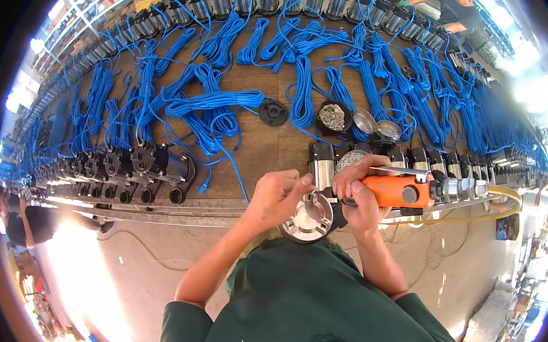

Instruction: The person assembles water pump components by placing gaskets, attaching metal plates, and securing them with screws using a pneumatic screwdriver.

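Observation:
My right hand (365,189) is wrapped round an orange air-powered driver (397,191), which lies on its side with a yellow hose at its right end. The driver's working tip is hidden behind my fingers. My left hand (277,199) is curled, thumb and forefinger pinched together just above the rim of a round metal pump housing (309,219). What it pinches, if anything, is too small to make out. The housing sits at the table's near edge, in front of my body, its open hollow facing up. Right behind it stands a silver-and-black pump cylinder (322,163).
A black bowl of small metal fasteners (332,117) stands beyond my hands, beside two shallow metal dishes (364,121). Left of it lies a black disc (273,113). Coiled blue cables (216,100) cover much of the table (257,145). Black pumps (154,160) line the near left edge.

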